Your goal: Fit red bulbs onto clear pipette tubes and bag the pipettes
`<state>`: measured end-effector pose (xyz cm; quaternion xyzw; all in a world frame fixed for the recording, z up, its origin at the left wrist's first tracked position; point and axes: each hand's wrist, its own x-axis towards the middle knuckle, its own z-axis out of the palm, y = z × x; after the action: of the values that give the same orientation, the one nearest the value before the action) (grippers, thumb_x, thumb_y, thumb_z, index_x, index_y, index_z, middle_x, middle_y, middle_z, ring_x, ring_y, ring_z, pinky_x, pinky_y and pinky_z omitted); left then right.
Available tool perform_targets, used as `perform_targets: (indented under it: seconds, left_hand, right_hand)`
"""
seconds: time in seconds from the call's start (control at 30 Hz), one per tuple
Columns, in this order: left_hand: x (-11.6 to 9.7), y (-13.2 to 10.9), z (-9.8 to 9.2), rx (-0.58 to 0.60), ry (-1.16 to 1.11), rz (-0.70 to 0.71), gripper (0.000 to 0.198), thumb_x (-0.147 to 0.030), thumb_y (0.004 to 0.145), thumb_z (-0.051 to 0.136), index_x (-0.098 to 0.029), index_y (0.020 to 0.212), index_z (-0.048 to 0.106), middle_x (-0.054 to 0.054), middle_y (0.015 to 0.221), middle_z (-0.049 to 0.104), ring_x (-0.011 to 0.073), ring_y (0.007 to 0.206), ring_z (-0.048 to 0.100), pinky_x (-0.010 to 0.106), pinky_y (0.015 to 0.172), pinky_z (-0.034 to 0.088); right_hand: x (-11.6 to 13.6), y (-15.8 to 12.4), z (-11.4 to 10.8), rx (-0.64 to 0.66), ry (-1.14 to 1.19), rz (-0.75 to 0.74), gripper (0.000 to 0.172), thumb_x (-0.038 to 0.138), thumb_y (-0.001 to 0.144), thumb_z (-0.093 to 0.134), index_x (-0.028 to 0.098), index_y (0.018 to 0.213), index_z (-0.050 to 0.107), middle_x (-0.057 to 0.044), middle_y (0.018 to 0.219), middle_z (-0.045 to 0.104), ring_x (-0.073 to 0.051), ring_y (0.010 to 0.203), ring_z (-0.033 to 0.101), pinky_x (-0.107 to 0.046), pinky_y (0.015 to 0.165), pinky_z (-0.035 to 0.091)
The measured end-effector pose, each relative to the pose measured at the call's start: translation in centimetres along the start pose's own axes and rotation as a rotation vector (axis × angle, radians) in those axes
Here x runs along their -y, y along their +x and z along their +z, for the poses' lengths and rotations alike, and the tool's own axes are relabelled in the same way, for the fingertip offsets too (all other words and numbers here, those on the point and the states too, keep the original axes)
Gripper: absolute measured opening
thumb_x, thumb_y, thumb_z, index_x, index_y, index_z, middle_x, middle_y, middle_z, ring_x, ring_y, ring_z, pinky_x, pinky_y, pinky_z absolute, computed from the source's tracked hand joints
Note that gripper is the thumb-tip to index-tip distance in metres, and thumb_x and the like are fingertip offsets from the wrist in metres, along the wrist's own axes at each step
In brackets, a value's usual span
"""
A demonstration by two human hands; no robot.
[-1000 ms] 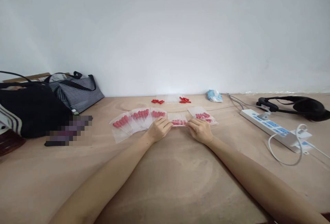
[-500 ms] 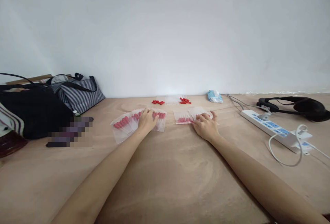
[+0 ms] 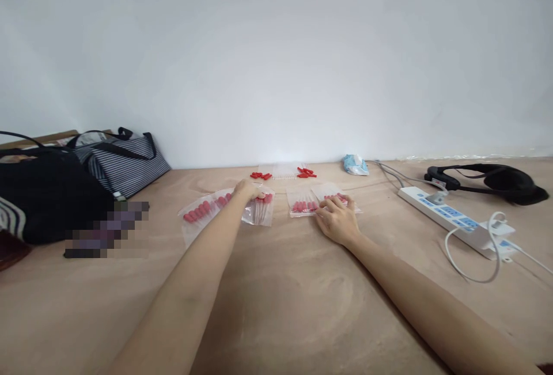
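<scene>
My left hand (image 3: 247, 190) bends over the fan of clear plastic bags on the left, its thumb and fingers closed on a bag; the fingertips are partly hidden. Thin pale sticks with thick red ends (image 3: 196, 212) show through this row of bags. My right hand (image 3: 339, 220) rests with its fingers apart on the near edge of the right-hand clear bags (image 3: 300, 194), which hold more red-ended pieces (image 3: 305, 207). Behind both hands, short red pieces (image 3: 261, 175) lie loose left of some clear plastic sleeves (image 3: 283, 170), with more red pieces (image 3: 306, 173) on their right.
On the left stand a striped bag (image 3: 129, 162) and a black bag (image 3: 47, 190), with a blurred-out dark item (image 3: 108, 231) before them. A blue-and-white packet (image 3: 356, 165) sits by the wall. At right are a white power strip (image 3: 453, 216), cables and a black headset (image 3: 488, 182).
My left hand has closed at the left bags, and a shiny stretch of plastic now shows beside it. The right hand has drawn slightly back, uncovering more red ends. The view has shifted a little.
</scene>
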<state>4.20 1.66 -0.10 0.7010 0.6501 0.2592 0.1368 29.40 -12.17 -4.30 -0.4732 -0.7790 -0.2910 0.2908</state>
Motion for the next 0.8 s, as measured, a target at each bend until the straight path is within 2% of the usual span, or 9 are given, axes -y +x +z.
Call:
perform_targets:
  seconds: [0.13, 0.27, 0.37, 0.43, 0.5, 0.57, 0.63, 0.73, 0.8]
  left_hand:
    - [-0.5, -1.0, -1.1, 0.013, -0.082, -0.059, 0.024, -0.022, 0.041, 0.076, -0.015, 0.048, 0.053, 0.005, 0.054, 0.062, 0.0264, 0.064, 0.061, 0.032, 0.052, 0.047]
    - [-1.9, -3.0, -3.4, 0.051, -0.276, 0.026, 0.02, -0.024, 0.053, 0.072, -0.014, 0.062, 0.058, 0.003, 0.059, 0.063, 0.0184, 0.059, 0.061, 0.025, 0.049, 0.047]
    - [-2.9, -4.7, -4.4, 0.012, -0.509, 0.132, 0.032, -0.028, 0.058, 0.07, -0.016, 0.081, 0.052, 0.001, 0.074, 0.064, 0.0142, 0.064, 0.062, 0.023, 0.054, 0.049]
    - [-3.3, -5.6, -4.3, -0.007, -0.777, 0.253, 0.038, -0.027, 0.054, 0.073, -0.016, 0.08, 0.047, -0.001, 0.073, 0.062, 0.0129, 0.065, 0.061, 0.024, 0.059, 0.05]
    - [-3.4, -6.5, -3.5, -0.01, -0.963, 0.36, 0.041, -0.026, 0.049, 0.076, -0.016, 0.073, 0.045, -0.002, 0.071, 0.06, 0.0122, 0.065, 0.061, 0.025, 0.062, 0.05]
    - [-3.1, -7.2, -2.3, -0.041, -0.995, 0.425, 0.039, -0.025, 0.049, 0.076, -0.015, 0.068, 0.044, -0.003, 0.071, 0.058, 0.012, 0.067, 0.06, 0.025, 0.064, 0.049]
    - [-2.5, -7.8, -1.2, -0.073, -0.932, 0.473, 0.036, -0.025, 0.051, 0.075, -0.015, 0.065, 0.044, -0.003, 0.07, 0.057, 0.0126, 0.068, 0.06, 0.025, 0.064, 0.049]
    - [-1.3, -8.6, -0.2, -0.057, -0.768, 0.571, 0.026, -0.023, 0.061, 0.07, -0.016, 0.067, 0.045, 0.0, 0.074, 0.059, 0.014, 0.072, 0.06, 0.027, 0.067, 0.049]
    - [-0.4, -9.2, -0.2, -0.058, -0.579, 0.675, 0.015, -0.019, 0.068, 0.063, -0.016, 0.073, 0.05, 0.002, 0.08, 0.061, 0.0151, 0.078, 0.06, 0.03, 0.073, 0.048]
  right_hand:
    - [0.1, -0.1, 0.2, -0.021, 0.035, 0.03, 0.016, 0.022, 0.079, 0.049, 0.02, 0.073, 0.063, -0.004, 0.075, 0.061, -0.018, 0.077, 0.047, -0.035, 0.072, 0.028]
    - [1.2, 0.3, 0.5, -0.04, 0.267, 0.1, 0.016, 0.02, 0.079, 0.048, 0.019, 0.079, 0.063, -0.006, 0.075, 0.061, -0.017, 0.073, 0.05, -0.032, 0.067, 0.035]
    - [2.6, 1.9, 0.8, -0.032, 0.577, 0.286, 0.021, 0.024, 0.077, 0.05, 0.018, 0.096, 0.059, -0.006, 0.079, 0.061, -0.014, 0.063, 0.053, -0.029, 0.061, 0.041]
    - [3.5, 3.7, 0.9, -0.042, 0.797, 0.462, 0.037, 0.029, 0.074, 0.056, 0.019, 0.109, 0.051, -0.007, 0.09, 0.06, -0.011, 0.054, 0.052, -0.028, 0.055, 0.044]
    - [4.0, 5.5, 1.2, -0.057, 1.004, 0.545, 0.048, 0.034, 0.07, 0.06, 0.021, 0.115, 0.045, -0.009, 0.107, 0.054, -0.009, 0.052, 0.053, -0.026, 0.051, 0.045]
    - [4.3, 6.7, 1.6, -0.079, 1.155, 0.528, 0.048, 0.036, 0.069, 0.061, 0.023, 0.112, 0.046, -0.009, 0.112, 0.051, -0.008, 0.055, 0.055, -0.025, 0.05, 0.045]
    - [4.5, 7.1, 2.0, -0.093, 1.225, 0.465, 0.037, 0.036, 0.071, 0.06, 0.021, 0.104, 0.05, -0.006, 0.099, 0.056, -0.01, 0.058, 0.056, -0.024, 0.05, 0.045]
    - [4.5, 6.2, 2.4, -0.1, 1.163, 0.333, 0.018, 0.032, 0.075, 0.055, 0.02, 0.088, 0.053, -0.002, 0.076, 0.059, -0.012, 0.061, 0.057, -0.024, 0.051, 0.044]
    - [4.3, 5.3, 2.3, -0.077, 1.038, 0.19, 0.008, 0.026, 0.078, 0.052, 0.019, 0.083, 0.054, -0.002, 0.073, 0.058, -0.013, 0.065, 0.056, -0.024, 0.055, 0.044]
